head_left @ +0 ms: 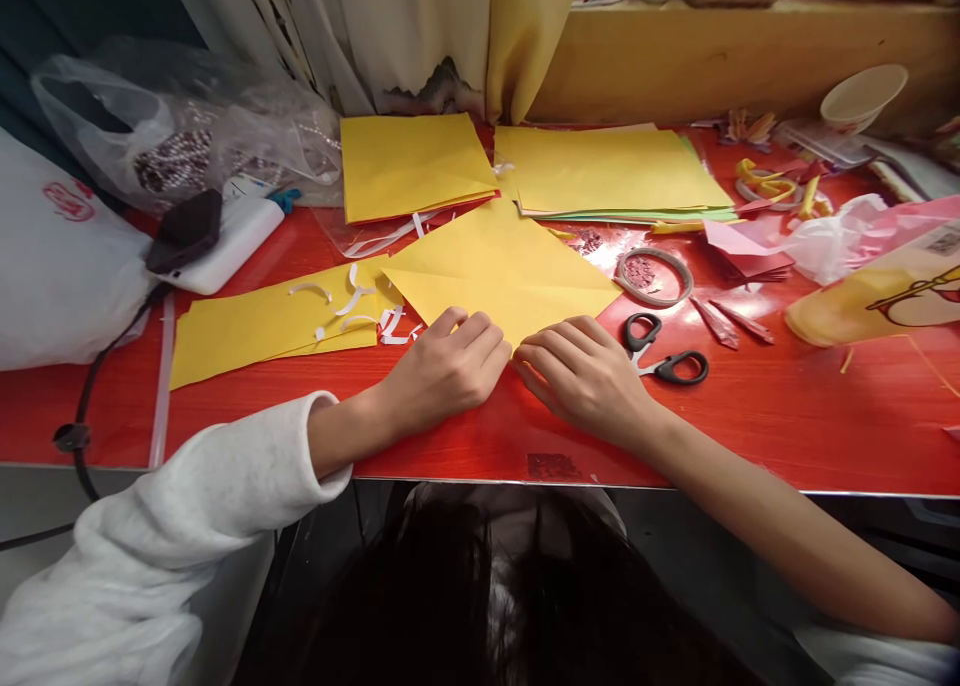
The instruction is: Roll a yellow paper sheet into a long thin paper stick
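Note:
A square sheet of yellow paper [502,256] lies turned like a diamond, one corner pointing at me, with faint creases across it. At its near left edge my left hand [461,361] has its fingers curled down onto the paper. My right hand [581,376] does the same at the near right edge, close to the corner. The hands almost meet there, and they hide the fingertips' exact grip. Just right of my right hand are scissors [660,351] with black handles, their blades partly covered by that hand.
Yellow paper stacks [412,166] [607,171] lie at the back. Yellow strips [262,326] with white scraps sit left. A tape-like ring [654,301], folded red pieces [727,323] and a yellow cup-like container [832,301] are right. Plastic bags [67,256] and a black device [184,231] stand left.

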Demonstrator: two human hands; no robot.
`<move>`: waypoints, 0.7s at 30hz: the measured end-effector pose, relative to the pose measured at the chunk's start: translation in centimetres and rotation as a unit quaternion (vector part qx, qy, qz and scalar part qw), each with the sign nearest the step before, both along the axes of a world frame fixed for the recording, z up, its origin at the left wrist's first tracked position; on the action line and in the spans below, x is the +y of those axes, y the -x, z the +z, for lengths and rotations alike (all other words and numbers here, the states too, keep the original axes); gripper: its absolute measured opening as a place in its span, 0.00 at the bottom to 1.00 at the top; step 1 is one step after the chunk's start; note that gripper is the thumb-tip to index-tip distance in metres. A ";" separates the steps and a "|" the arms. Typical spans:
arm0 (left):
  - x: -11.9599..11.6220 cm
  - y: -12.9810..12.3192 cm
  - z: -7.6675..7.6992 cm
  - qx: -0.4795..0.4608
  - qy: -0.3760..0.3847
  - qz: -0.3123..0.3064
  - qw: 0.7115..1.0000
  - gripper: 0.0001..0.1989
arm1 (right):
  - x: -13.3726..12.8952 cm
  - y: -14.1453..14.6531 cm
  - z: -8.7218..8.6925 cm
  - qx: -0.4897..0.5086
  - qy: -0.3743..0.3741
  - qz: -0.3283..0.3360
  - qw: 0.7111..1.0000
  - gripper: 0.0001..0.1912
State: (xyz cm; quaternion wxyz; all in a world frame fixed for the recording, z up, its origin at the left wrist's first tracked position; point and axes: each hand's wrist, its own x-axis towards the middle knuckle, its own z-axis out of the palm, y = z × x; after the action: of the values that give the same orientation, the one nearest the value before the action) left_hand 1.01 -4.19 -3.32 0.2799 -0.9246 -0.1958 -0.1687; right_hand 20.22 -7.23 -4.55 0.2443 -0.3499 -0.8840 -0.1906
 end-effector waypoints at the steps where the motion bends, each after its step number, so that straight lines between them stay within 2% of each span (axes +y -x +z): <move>1: 0.0 0.0 0.0 0.000 0.000 0.004 1.000 0.07 | 0.0 0.0 0.0 0.002 0.002 -0.001 1.000 0.07; 10: 0.1 0.0 0.1 -0.001 0.016 -0.011 1.000 0.08 | 0.0 -0.1 0.0 -0.016 0.020 -0.009 1.000 0.07; 18: 0.1 0.0 0.0 0.005 0.022 0.002 1.000 0.10 | 0.1 -0.1 0.0 -0.016 0.012 -0.015 1.000 0.10; 21: 0.1 0.0 0.1 0.005 0.020 -0.007 1.000 0.09 | 0.1 -0.1 0.0 -0.021 0.016 -0.017 1.000 0.08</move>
State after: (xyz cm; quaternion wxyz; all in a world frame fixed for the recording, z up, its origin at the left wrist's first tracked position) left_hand 1.06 -4.11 -3.24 0.2615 -0.9321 -0.1911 -0.1623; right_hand 20.35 -7.18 -4.60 0.2172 -0.3647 -0.8856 -0.1882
